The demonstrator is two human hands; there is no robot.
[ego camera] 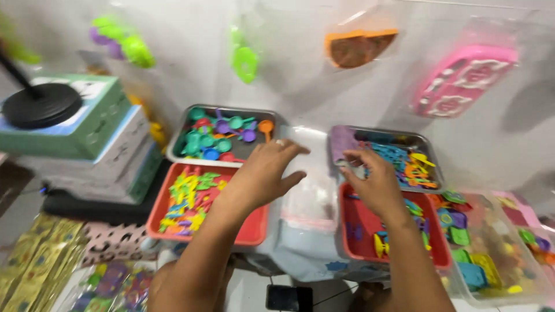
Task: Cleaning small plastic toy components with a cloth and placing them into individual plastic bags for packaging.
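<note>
1. Clear plastic bag [309,190] is the thing both hands work on; it lies in the gap between the trays, its mouth end up by the two metal trays, its lower end over a grey sheet.
2. Left hand [263,173]: fingers spread and loosely curled over the bag's left edge, open, not pinching anything I can see. Right hand [378,182]: fingertips bent at the bag's right edge, against the right metal tray [430,153]; whether it has film pinched, cannot tell, the frame is blurred.
3. Risk: the film is thin and slick, so a one-sided pull could let the mouth fold shut or slip out of the fingers.
4. Risk: the left wrist hangs over the left red tray [254,231], full of small yellow and green plastic pieces; a low sweep could flick some out.
5. Risk: the right forearm crosses the right red tray [358,225], sitting near the front edge; a nudge might tip it.
6. Bag look: see-through, limp, wrinkled, pinkish band across the lower part, seems empty.
</note>
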